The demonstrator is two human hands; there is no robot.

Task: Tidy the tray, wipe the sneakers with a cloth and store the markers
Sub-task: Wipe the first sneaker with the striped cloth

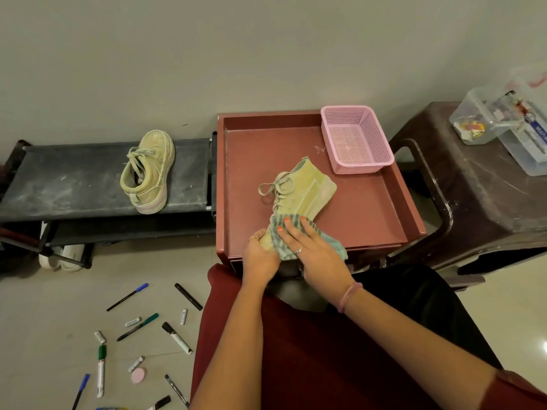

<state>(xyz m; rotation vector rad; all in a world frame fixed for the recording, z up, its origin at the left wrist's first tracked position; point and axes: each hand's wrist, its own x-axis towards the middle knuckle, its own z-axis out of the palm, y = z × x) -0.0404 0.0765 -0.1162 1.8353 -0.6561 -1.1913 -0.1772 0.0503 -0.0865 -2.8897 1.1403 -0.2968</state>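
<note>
2 hands work at the near edge of the red tray [367, 216]: the left hand [260, 255] grips the toe of a yellow sneaker [299, 193], and the right hand [310, 250] presses a striped cloth [325, 241] flat onto it. Beyond the left hand, 1 more sneaker [148, 170] sits on a rack [74, 179]. Markers [177, 338] lie scattered on the floor below the left hand; their printing is unreadable.

Sneaker toe [268, 236]: covered by cloth [299, 232]. Box [532, 137]: cut by right edge; contents blurred. Marker [159, 403]: cut by bottom edge.
</note>
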